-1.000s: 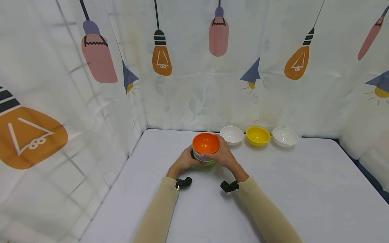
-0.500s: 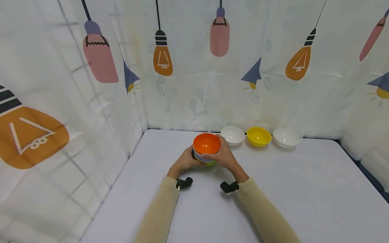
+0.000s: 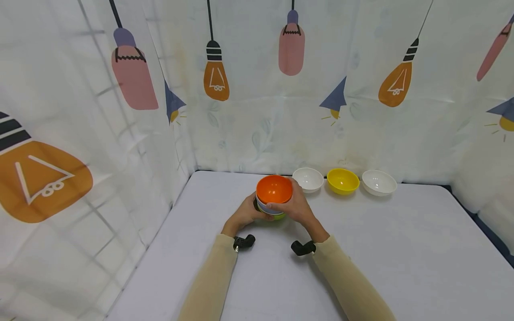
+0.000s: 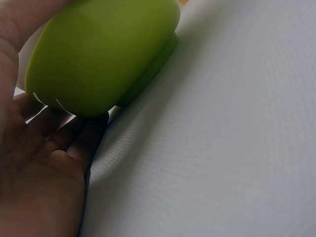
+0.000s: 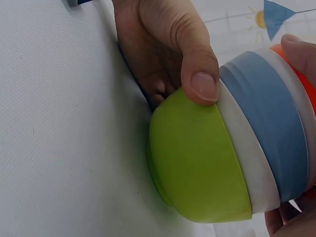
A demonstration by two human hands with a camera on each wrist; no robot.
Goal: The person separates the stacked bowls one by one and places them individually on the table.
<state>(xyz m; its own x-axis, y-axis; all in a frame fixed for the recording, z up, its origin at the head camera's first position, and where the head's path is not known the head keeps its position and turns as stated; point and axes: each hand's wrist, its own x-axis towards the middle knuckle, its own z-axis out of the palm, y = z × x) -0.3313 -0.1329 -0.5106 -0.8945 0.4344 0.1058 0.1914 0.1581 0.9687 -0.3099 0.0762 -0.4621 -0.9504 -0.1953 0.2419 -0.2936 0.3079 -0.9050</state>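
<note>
A stack of nested bowls stands upright near the back of the table, between both hands. Green (image 5: 192, 158) is the lowest bowl, its base at the tabletop. Above it come a white bowl (image 5: 247, 148), a blue bowl (image 5: 274, 128), another pale rim and, on top, an orange bowl (image 3: 274, 189). The left hand (image 3: 246, 213) grips the stack low on its left side, thumb on the green bowl near its rim. From the right, the right hand (image 3: 296, 206) holds the upper bowls, its thumb across the front. Their far-side fingers are mostly hidden in the head view.
Along the table's back edge, right of the stack, stand a white bowl (image 3: 308, 180), a yellow bowl (image 3: 343, 181) and another white bowl (image 3: 379, 183). A patterned curtain (image 3: 249, 133) hangs behind and to the left of the white table (image 3: 265, 281).
</note>
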